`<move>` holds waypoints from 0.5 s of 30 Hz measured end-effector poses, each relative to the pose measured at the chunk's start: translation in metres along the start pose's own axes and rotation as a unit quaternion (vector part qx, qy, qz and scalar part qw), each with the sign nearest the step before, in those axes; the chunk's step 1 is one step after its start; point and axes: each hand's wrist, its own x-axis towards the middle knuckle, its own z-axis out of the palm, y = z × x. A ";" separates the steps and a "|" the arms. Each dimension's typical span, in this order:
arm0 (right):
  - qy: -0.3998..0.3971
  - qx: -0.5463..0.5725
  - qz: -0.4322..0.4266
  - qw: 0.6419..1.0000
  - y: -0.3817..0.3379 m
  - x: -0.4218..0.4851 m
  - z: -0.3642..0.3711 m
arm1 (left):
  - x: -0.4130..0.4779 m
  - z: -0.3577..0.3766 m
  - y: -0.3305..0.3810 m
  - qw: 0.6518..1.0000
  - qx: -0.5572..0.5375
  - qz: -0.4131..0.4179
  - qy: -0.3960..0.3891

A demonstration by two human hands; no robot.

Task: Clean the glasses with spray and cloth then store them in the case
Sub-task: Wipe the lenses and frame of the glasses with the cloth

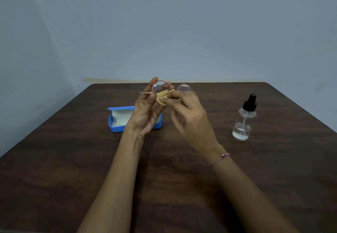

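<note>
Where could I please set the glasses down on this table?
Bare table lies between case and bottle, and across the near half. Over the case it is crowded: left hand holds the glasses, right hand the cloth.

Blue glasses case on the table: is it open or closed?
Open. The blue glasses case has its lid tipped back, showing the pale lining inside. The left hand hides its right part.

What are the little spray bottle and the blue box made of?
The spray bottle looks like clear plastic or maybe glass: you can see the tube and liquid right through it. Its pump top looks like matte black plastic. The blue box seems to be smooth hard plastic, with a pale lining inside that is probably soft fabric.
</note>
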 end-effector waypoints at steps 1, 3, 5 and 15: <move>0.001 -0.009 0.004 1.000 0.001 0.000 -0.001 | 0.000 -0.001 0.001 1.000 -0.004 0.005 -0.001; 0.012 -0.027 0.015 0.999 0.006 0.001 -0.005 | 0.001 -0.001 0.001 1.000 -0.011 0.010 -0.002; 0.031 -0.044 0.028 0.998 0.011 0.002 -0.009 | 0.002 -0.001 0.001 1.000 -0.016 0.007 0.001; 0.030 -0.055 0.034 0.997 0.017 0.002 -0.009 | 0.003 -0.002 0.004 0.999 -0.040 0.011 0.015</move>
